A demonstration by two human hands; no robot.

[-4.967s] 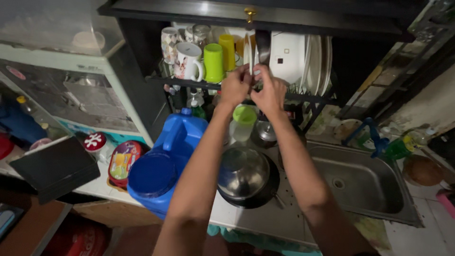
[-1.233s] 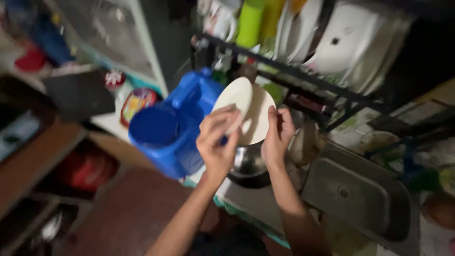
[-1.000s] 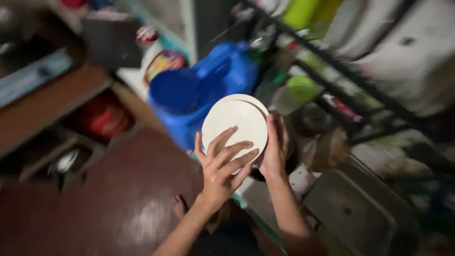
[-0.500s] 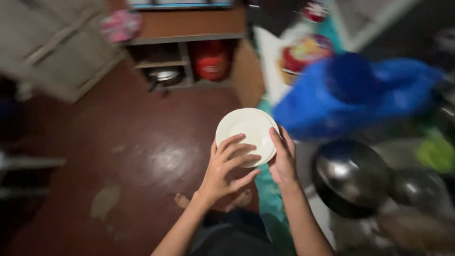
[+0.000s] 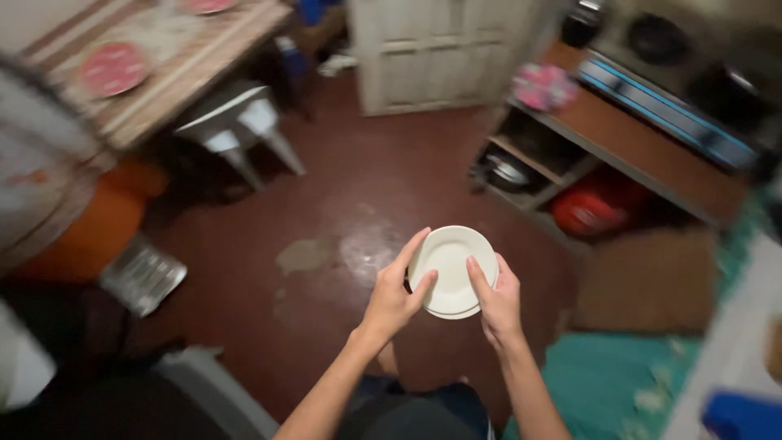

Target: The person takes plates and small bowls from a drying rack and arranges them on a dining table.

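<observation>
Holding: a small white plate (image 5: 453, 269), round and shallow, kept between both hands in front of the person's body, above the floor, its hollow face turned up towards the camera.
Second rim: a thin white edge shows just under the plate's lower right side; whether that is another plate beneath it cannot be told.
Left hand (image 5: 394, 295): closed on the plate's left edge, thumb lying across the face, fingers reaching up along and behind the rim.
Right hand (image 5: 495, 298): closed on the plate's right edge, thumb pressed on the face, fingers wrapped behind.
Floor (image 5: 350, 212): dark red and smooth, with a pale worn patch and a shiny spot just left of the plate.
Stool (image 5: 236, 122): pale plastic, standing well apart at upper left, close to the table.
Table (image 5: 175, 57): wooden top at upper left, carrying a red round lid or dish (image 5: 112, 68).
Door (image 5: 444, 49): pale panelled wood, at the top centre.
Shelf unit (image 5: 619, 151): low wooden shelving at upper right; a metal pot (image 5: 505, 173) sits in one bay and a red container (image 5: 588, 213) in the next.
Mat (image 5: 619, 391): teal cloth on the floor at lower right, just beside the person's right forearm.
Metal tray (image 5: 143, 275): grey, ribbed, lying on the floor at the left.
</observation>
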